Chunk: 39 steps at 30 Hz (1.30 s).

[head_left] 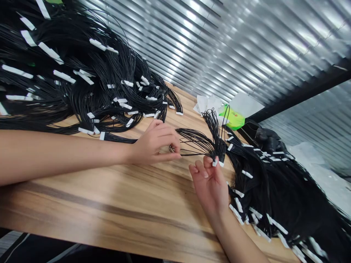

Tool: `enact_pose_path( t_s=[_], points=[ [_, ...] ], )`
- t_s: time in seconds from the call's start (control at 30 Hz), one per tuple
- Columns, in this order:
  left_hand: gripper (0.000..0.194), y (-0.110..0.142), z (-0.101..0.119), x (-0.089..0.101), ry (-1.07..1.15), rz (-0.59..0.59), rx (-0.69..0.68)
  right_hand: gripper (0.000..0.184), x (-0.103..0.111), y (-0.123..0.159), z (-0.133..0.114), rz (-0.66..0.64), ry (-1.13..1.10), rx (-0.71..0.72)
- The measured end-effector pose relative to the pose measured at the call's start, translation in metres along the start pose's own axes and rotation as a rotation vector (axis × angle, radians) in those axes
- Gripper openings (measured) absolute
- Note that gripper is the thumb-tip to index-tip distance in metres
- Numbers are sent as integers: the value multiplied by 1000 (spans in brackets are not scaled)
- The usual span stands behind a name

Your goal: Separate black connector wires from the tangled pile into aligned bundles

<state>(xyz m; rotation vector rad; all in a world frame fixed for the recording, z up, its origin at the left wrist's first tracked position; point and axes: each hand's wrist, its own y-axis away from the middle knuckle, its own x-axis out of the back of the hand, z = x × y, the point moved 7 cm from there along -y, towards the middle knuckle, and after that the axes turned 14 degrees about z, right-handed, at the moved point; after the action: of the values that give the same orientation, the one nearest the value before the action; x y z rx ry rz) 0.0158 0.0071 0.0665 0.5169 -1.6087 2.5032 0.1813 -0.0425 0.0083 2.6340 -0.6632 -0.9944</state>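
Observation:
My left hand pinches a thin bundle of black wires between thumb and fingers, just above the wooden tabletop. The bundle fans out to the right and loops upward. My right hand holds the bundle near its far end, where small white connectors stick out by my fingertips. A large heap of black wires with white connectors lies to the left of my hands. Another such heap lies right beside my right hand.
Crumpled white paper and a green plastic bag lie at the far end of the table. A black bag sits beyond that end. A ribbed metal wall rises behind the table.

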Motion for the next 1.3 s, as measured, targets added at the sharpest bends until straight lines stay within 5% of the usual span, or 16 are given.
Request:
enact_pose_path(
  t_s=[0.17, 0.47, 0.67, 0.8, 0.93, 1.17, 1.3],
  points=[
    [18, -2, 11, 3, 140, 4, -55, 27, -1, -5, 0, -3, 23, 23],
    [20, 2, -11, -6, 9, -46, 148, 30, -1, -5, -3, -13, 196, 177],
    [12, 3, 17, -4, 154, -137, -179, 34, -5, -2, -1, -38, 162, 113],
    [18, 7, 19, -11, 137, -231, -219, 29, -8, 1, 0, -73, 159, 85],
    [20, 8, 10, -20, 95, -272, -143, 24, -9, 5, 4, -139, 170, 64],
    [28, 8, -20, -26, 346, -244, 292, 23, -8, 8, 10, -194, 187, -13],
    [28, 9, -20, -28, 454, -281, 327, 26, -9, 11, 13, -207, 238, -21]
  ],
)
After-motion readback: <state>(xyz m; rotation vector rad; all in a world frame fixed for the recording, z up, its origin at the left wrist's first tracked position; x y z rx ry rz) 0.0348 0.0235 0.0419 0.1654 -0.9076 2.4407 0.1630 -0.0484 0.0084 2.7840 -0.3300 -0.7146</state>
